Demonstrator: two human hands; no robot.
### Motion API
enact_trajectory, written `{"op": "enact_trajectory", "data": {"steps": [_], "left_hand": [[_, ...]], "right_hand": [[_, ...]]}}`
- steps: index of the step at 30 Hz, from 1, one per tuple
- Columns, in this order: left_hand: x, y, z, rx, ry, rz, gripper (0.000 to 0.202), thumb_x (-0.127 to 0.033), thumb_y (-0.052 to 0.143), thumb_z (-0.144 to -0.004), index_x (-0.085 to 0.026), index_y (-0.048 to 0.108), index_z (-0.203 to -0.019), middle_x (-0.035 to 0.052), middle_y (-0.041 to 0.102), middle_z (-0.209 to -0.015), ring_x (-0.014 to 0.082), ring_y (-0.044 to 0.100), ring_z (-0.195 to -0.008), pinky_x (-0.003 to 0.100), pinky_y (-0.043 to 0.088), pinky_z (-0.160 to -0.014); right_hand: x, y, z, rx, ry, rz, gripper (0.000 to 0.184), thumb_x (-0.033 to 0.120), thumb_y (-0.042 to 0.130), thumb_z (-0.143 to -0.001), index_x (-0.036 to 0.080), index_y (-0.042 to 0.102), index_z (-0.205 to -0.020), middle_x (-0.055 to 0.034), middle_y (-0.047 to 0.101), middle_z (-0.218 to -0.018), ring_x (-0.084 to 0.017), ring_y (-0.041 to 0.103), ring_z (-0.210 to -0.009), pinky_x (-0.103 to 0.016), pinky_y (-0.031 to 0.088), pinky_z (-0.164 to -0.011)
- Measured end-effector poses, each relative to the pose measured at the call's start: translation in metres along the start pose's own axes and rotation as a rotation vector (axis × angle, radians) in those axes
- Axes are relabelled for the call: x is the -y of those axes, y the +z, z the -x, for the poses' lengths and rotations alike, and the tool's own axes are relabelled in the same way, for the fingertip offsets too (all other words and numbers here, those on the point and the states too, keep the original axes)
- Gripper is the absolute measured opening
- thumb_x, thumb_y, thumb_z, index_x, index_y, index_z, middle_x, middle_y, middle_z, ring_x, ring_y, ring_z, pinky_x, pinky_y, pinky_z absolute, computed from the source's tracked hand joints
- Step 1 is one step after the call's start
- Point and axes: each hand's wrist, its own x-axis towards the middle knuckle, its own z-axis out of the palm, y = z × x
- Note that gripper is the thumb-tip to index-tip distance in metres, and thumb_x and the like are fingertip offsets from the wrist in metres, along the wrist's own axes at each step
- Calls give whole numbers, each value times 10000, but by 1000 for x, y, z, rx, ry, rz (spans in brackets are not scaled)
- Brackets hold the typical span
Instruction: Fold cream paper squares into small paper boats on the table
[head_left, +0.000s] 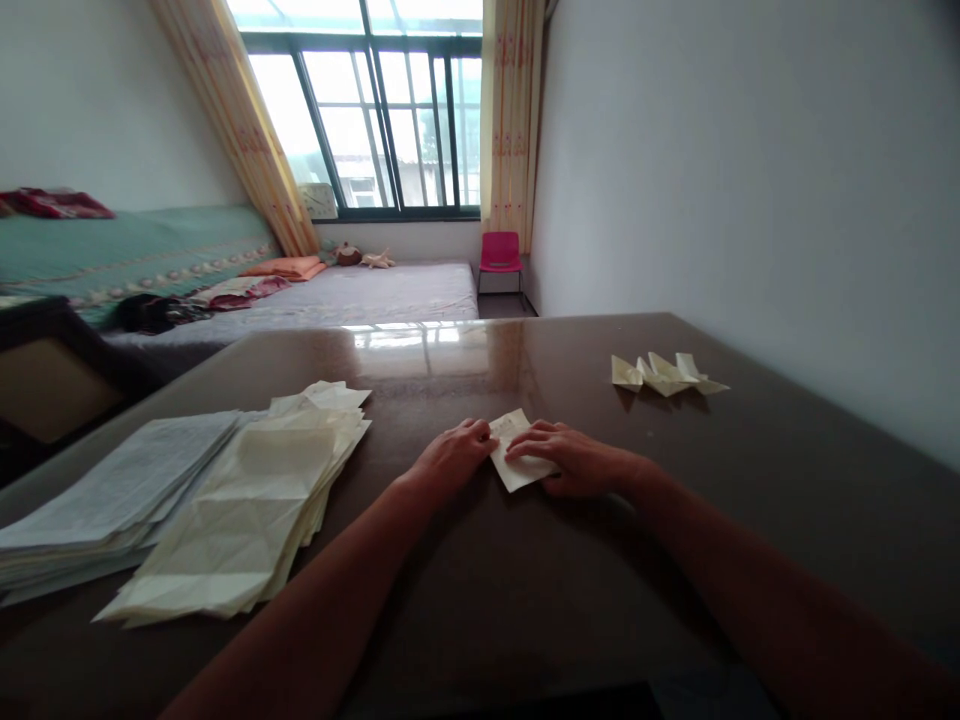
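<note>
A small folded cream paper [517, 470] lies on the dark glossy table [570, 590] in front of me. My left hand [454, 455] rests at the paper's left edge, fingers curled and pressed on it. My right hand [570, 460] lies flat over the paper's right half, fingers stretched toward the left and pressing it down. Both forearms reach in from the bottom of the view.
A stack of cream sheets [247, 510] and a pile of grey printed sheets [112, 500] lie at the left. Several folded paper pieces [664, 375] sit at the far right. Beyond the table are a bed [360, 295], a pink chair [500, 255] and a window [390, 110].
</note>
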Motion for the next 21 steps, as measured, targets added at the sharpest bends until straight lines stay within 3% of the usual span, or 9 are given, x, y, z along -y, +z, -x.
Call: {"op": "enact_trajectory", "data": {"steps": [7,12,14,17,21], "left_hand": [[9,4,9,-6,195,169,455,-81,406,-886,-293,558,-1259,27,549,-1300,196,485,-1174,327,385,-1016],[8,-3,12,-21,170,215,478,-48,420,-823,-278,613,-1195,30,613,-1166,184,511,-1092,312,406,-973],[8,-5,12,-23,133,259,406,-80,459,-804,-255,658,-1111,26,625,-1124,177,521,-1066,296,406,-963],[8,-4,8,-13,43,334,204,-258,554,-808,-218,691,-954,29,641,-1086,186,547,-1031,284,418,-930],[2,6,-1,-62,-297,431,347,-419,392,-913,-209,668,-895,24,683,-863,164,609,-831,261,454,-773]], "right_hand": [[-19,-5,6,-21,-20,-240,377,75,532,-780,237,685,-1084,-25,694,-1073,-171,565,-1050,-317,409,-956],[-22,-4,7,-29,79,-384,260,272,538,-866,189,706,-1047,-55,693,-1007,-173,600,-929,-291,451,-867],[-26,0,7,-45,205,-444,332,393,529,-868,159,706,-1025,-50,690,-945,-171,604,-833,-276,473,-773],[-31,9,3,-114,385,-552,441,491,484,-866,114,692,-963,-28,683,-819,-174,592,-748,-268,478,-688],[-35,19,-5,-237,494,-522,386,473,509,-846,128,673,-901,-19,682,-786,-180,596,-737,-266,483,-668]]}}
